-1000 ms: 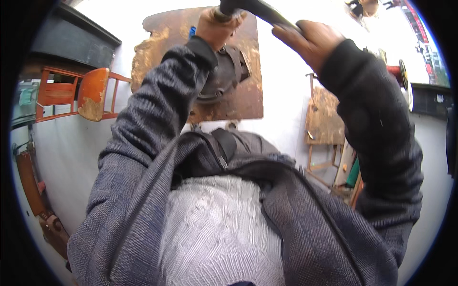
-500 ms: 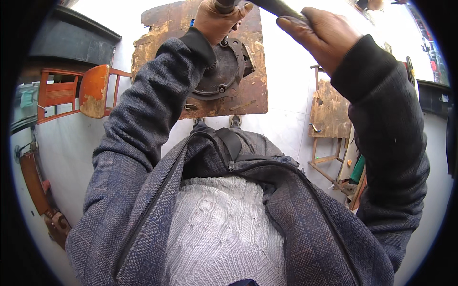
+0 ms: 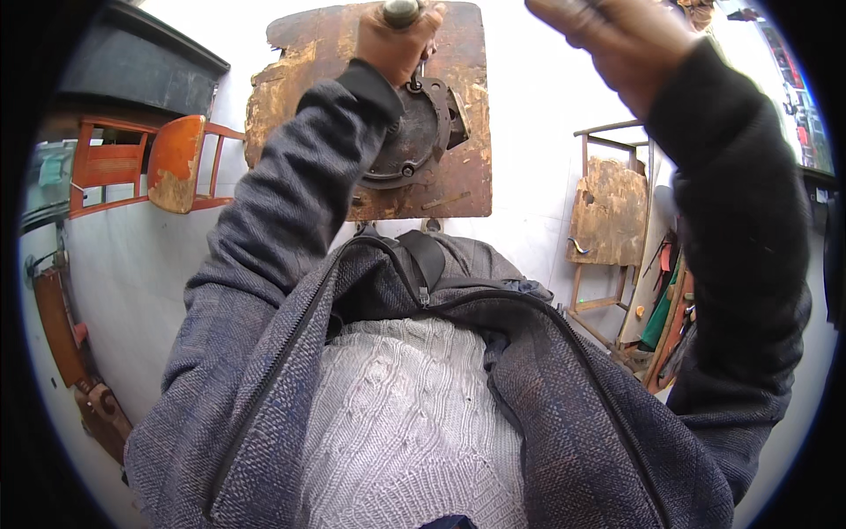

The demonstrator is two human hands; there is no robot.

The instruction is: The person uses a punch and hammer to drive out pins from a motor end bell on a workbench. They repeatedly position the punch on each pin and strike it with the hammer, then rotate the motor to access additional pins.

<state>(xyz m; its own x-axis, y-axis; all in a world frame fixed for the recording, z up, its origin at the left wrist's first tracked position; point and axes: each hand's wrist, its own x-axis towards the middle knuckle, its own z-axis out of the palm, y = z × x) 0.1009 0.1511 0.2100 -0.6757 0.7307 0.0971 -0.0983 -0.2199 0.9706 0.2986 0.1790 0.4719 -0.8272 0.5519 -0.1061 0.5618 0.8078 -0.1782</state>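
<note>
My left hand [image 3: 388,44] is closed on an upright metal tool with a rounded top [image 3: 401,11]. Beneath it, a thin metal rod [image 3: 422,72] meets a dark, round cast-metal part [image 3: 414,141] with bolts and a curved flange, partly hidden by my left sleeve. The part rests on a worn wooden board [image 3: 458,189]. My right hand [image 3: 608,40] is raised at the top edge, to the right of the board, blurred, with fingers curled; what it grips is hidden or outside the picture.
An orange wooden chair [image 3: 176,163] stands at left below a dark counter [image 3: 150,57]. At right are a worn wooden stool [image 3: 608,207] and a green item [image 3: 652,326] among leaning pieces. Another wooden piece [image 3: 62,326] lies at far left.
My right hand has moved up and right, away from my left, and the dark handled tool it held has left view. More of the round metal part now shows.
</note>
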